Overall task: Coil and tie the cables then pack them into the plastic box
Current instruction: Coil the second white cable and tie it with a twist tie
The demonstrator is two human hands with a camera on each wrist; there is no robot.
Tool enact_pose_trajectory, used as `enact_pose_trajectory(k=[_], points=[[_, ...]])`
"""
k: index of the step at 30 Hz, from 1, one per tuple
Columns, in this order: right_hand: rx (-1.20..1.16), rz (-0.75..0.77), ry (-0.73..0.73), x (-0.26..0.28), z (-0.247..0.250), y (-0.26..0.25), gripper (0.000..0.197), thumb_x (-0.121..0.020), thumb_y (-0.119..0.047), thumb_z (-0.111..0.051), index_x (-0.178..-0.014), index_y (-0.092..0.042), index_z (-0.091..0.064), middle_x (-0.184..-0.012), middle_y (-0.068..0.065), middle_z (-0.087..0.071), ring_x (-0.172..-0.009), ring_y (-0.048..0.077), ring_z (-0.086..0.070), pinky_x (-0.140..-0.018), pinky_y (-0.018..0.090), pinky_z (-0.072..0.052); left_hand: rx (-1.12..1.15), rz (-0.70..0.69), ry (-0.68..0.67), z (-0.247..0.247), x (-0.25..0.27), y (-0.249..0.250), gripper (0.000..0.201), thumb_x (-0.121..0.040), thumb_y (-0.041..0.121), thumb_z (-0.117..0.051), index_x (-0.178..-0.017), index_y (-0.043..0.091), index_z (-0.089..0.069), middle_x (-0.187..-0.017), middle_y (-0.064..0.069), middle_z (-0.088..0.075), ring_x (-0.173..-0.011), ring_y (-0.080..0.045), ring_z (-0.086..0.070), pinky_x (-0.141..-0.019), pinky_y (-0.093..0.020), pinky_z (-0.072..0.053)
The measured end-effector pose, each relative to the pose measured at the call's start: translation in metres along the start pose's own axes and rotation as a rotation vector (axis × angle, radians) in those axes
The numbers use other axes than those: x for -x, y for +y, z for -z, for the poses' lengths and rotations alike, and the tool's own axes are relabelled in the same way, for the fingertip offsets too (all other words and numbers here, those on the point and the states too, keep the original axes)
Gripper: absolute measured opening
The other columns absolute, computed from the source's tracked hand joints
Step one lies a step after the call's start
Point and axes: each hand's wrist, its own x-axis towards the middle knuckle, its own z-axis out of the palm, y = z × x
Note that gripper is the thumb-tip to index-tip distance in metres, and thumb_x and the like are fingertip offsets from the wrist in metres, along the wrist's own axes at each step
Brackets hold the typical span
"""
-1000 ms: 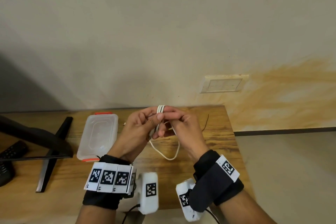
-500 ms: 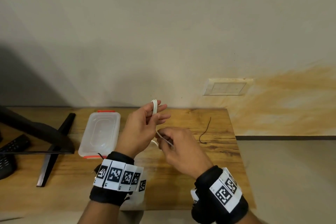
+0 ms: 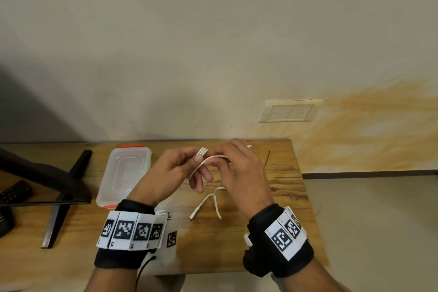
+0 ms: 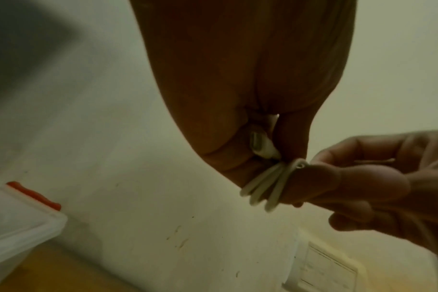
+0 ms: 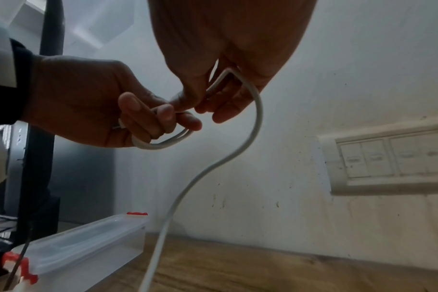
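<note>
Your left hand [image 3: 175, 170] pinches the half-wound white cable [image 3: 201, 166] above the desk [image 3: 279, 197]; your right hand [image 3: 239, 173] grips its next loop, the free end dangling. Tying and packing remain, I judge: the plastic box [image 3: 125, 173] sits closed at the left.

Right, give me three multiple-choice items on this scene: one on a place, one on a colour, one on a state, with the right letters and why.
1. Where does the plastic box sit relative to the hands?
A. On their left
B. On their right
C. Under the table

2. What colour is the cable being coiled?
A. Black
B. White
C. Red

3. What state is the box in?
A. Lid on
B. Open, full of cables
C. Tipped on its side

Answers:
1 A, it lies on the table left of the left hand.
2 B, white loops show between the left hand and right hand.
3 A, the clear lid covers it, orange clips at the ends.
</note>
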Motion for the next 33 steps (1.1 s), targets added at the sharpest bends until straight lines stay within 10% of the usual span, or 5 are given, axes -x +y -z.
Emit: enact_pose_trajectory(k=[13, 20, 25, 33], points=[[-0.397, -0.372, 0.115, -0.009, 0.001, -0.001, 0.012, -0.089, -0.007, -0.073, -0.091, -0.018, -0.077, -0.087, -0.010, -0.073, -0.085, 0.003, -0.068, -0.074, 0.013, -0.051, 0.271, -0.009, -0.059, -0.003, 0.001, -0.001, 0.025, -0.093, 0.007, -0.055, -0.113, -0.006, -0.062, -0.091, -0.020, -0.074, -0.065, -0.025, -0.069, -0.058, -0.026, -0.051], [-0.707, -0.639, -0.026, -0.010, 0.002, -0.014, 0.025, -0.097, -0.003, -0.061, -0.090, -0.022, -0.076, -0.086, 0.001, -0.076, -0.068, 0.014, -0.069, -0.061, 0.025, -0.057, 0.528, -0.115, 0.046, -0.017, -0.005, 0.002, 0.030, -0.095, 0.000, -0.050, -0.120, -0.011, -0.063, -0.102, -0.027, -0.072, -0.063, -0.018, -0.059, -0.055, -0.020, -0.044], [-0.672, -0.622, -0.216, -0.007, 0.000, -0.022, 0.024, -0.103, -0.011, -0.052, -0.113, -0.018, -0.072, -0.074, -0.005, -0.069, -0.059, 0.001, -0.062, -0.057, 0.017, -0.050, 0.636, -0.073, 0.199, -0.028, -0.008, 0.005, 0.031, -0.096, 0.005, -0.052, -0.122, -0.006, -0.064, -0.105, -0.024, -0.071, -0.062, -0.019, -0.044, -0.055, -0.033, -0.045], [-0.546, -0.618, -0.448, 0.006, 0.007, -0.029, 0.021, -0.101, -0.013, -0.054, -0.117, -0.019, -0.067, -0.077, 0.000, -0.072, -0.056, 0.007, -0.064, -0.058, 0.020, -0.052, 0.353, -0.075, 0.382, -0.031, -0.015, 0.008, 0.037, -0.097, 0.000, -0.054, -0.134, 0.004, -0.051, -0.129, -0.003, -0.068, -0.108, -0.019, -0.071, -0.088, -0.027, -0.058]])
